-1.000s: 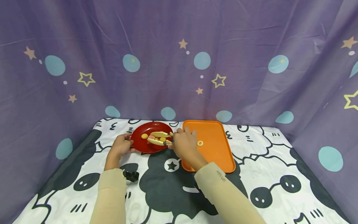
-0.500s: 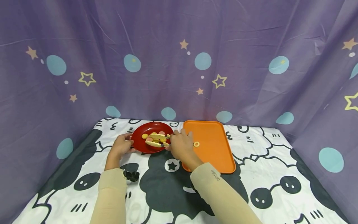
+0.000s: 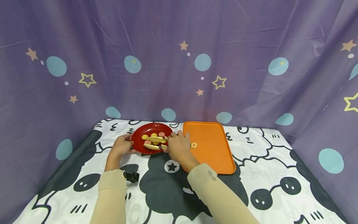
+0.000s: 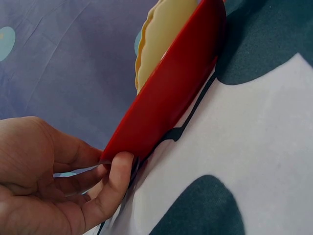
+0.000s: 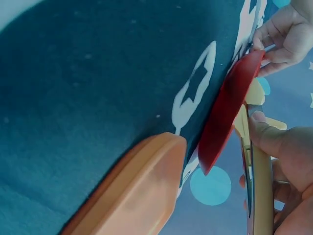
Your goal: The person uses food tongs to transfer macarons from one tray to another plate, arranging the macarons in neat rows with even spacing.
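In the head view, my left hand (image 3: 122,145) pinches the left rim of a red plate (image 3: 153,125). The left wrist view shows the thumb and fingers on that rim. My right hand (image 3: 179,147) grips a pair of tongs (image 3: 154,147) with pale yellow scalloped tips and tan-and-metal handles (image 5: 263,191). Apart, the two tips reach over the plate. Several small round yellow (image 3: 144,137) and pink (image 3: 161,134) pieces lie on it, some between the tips. A pale ring (image 3: 194,145) beyond the right hand looks like the end loop of the tongs.
An orange tray (image 3: 212,149) lies right of the plate, partly under my right forearm. Both rest on a black-and-white patterned cloth (image 3: 251,174). Behind stands a purple curtain (image 3: 156,93) with stars and blue dots.
My right hand has moved left and slightly nearer with the tongs, and the pale ring has moved along with it. More pieces show on the plate behind the tips. The left hand stays at the rim.
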